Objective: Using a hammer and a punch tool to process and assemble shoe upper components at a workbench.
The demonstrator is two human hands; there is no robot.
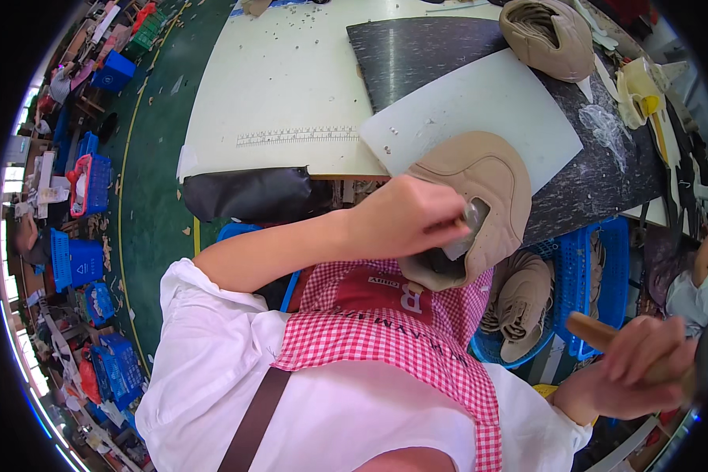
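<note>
The left hand (405, 216) is closed around a small grey metal tool (473, 214), its fingers curled tight on it and pressing it against the middle of a tan shoe upper (480, 177), which lies partly on a white cutting board (464, 102) and hangs over the near edge of the bench toward the person's lap. The right hand (633, 370) is wrapped around the brown wooden handle of a hammer (594, 330), held low and well away from the upper, off to the right side; its head cannot be seen. Judging by this, the work on this piece looks to be midway: the tool is set in place on the upper but the hammer is not near it, and I cannot tell whether any marks or holes are already made. Another finished-looking tan upper (547, 35) sits at the far end of the dark speckled mat (417, 51), and more tan uppers are stacked in a blue crate (582, 275) below the bench, so a batch seems in hand. The upper is soft, matte and stitched in curved panels; the board is smooth, hard and flat with a few small chips on it; the mat is dark and flecked; the apron (401, 330) is red-and-white checked cloth
</note>
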